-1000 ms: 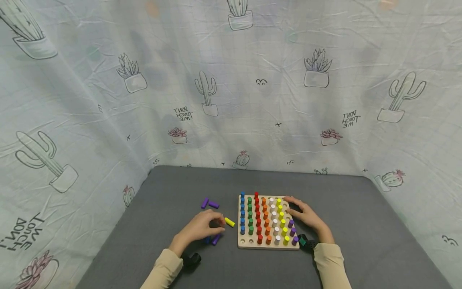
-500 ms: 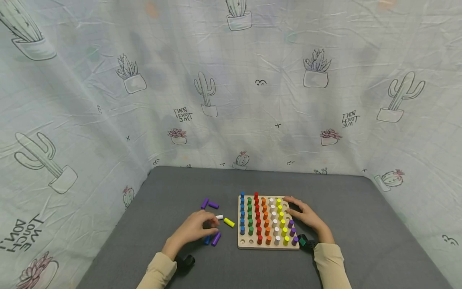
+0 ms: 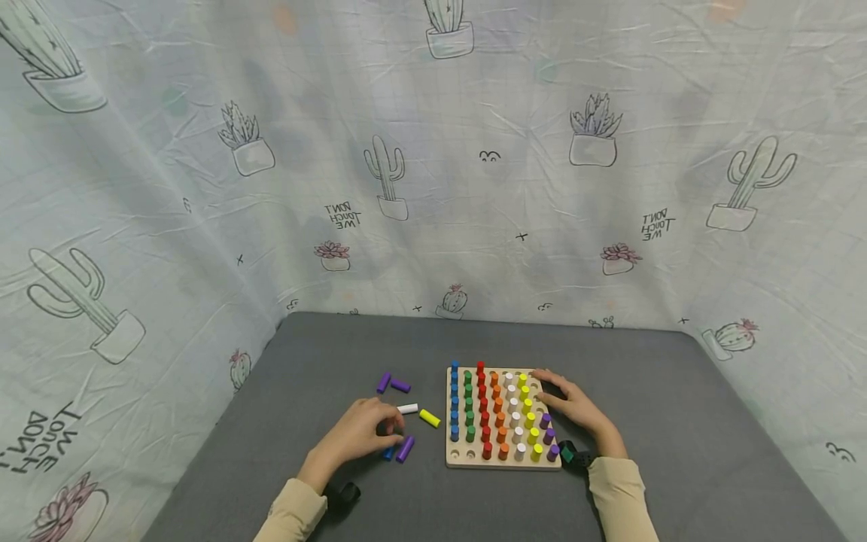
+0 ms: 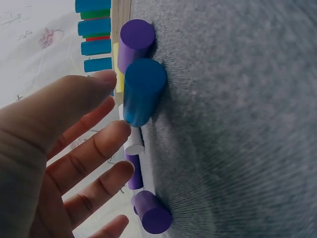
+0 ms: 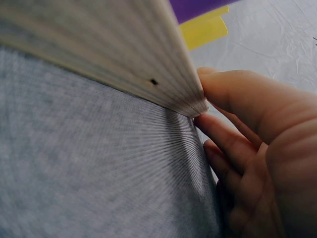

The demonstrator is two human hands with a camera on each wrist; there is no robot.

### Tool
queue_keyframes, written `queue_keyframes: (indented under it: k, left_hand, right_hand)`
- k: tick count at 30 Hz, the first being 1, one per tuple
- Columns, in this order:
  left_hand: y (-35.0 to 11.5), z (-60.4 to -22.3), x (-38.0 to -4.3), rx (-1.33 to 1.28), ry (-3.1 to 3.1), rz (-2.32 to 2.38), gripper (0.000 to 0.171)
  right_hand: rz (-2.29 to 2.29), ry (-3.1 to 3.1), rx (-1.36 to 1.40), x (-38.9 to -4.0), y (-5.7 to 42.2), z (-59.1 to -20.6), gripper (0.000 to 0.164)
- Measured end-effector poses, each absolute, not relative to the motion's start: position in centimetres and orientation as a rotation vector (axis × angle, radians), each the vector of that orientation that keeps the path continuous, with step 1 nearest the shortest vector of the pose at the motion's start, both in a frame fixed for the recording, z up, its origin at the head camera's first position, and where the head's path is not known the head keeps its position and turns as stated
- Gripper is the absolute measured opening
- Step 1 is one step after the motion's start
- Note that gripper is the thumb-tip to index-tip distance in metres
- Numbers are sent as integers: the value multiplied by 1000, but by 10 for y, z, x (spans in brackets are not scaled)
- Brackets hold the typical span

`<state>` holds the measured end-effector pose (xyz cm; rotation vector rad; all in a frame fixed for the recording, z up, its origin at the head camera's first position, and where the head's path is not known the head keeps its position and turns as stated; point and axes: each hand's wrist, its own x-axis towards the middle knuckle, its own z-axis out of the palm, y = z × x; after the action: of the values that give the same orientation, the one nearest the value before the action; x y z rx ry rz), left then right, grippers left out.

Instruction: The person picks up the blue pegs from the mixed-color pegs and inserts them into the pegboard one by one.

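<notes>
My left hand [image 3: 355,433] hovers low over loose pegs left of the pegboard, fingers apart and gently bent. In the left wrist view its thumb and fingertips are right beside a blue peg [image 4: 143,91] lying on the cloth, with nothing pinched between them. A purple peg [image 3: 405,449] lies close beside the blue one. Past the fingertips are a white peg [image 3: 408,409] and a yellow peg [image 3: 430,418]. At the right side of the wooden pegboard [image 3: 463,461], my right hand [image 3: 576,406] rests its thumb and extended fingertips against the edge.
Two more purple pegs [image 3: 392,384] lie farther back on the grey cloth [image 3: 325,346]. Upright pegs fill much of the board in rows of blue, green, red, orange, white, yellow and purple. Some holes show along its near, far and right sides. A patterned curtain [image 3: 433,188] hangs behind.
My left hand has drawn back left and slightly toward me, uncovering the white peg. The right hand and pegboard have stayed in place.
</notes>
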<state>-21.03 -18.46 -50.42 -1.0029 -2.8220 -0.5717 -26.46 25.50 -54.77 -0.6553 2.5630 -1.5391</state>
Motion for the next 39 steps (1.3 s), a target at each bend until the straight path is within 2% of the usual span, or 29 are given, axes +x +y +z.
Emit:
queue_keyframes:
  k: [39]
  left_hand:
    - [-183, -499, -208, -985, -2903, -614, 9]
  right_hand:
    - [-1516, 2585, -634, -263, 253, -545, 48]
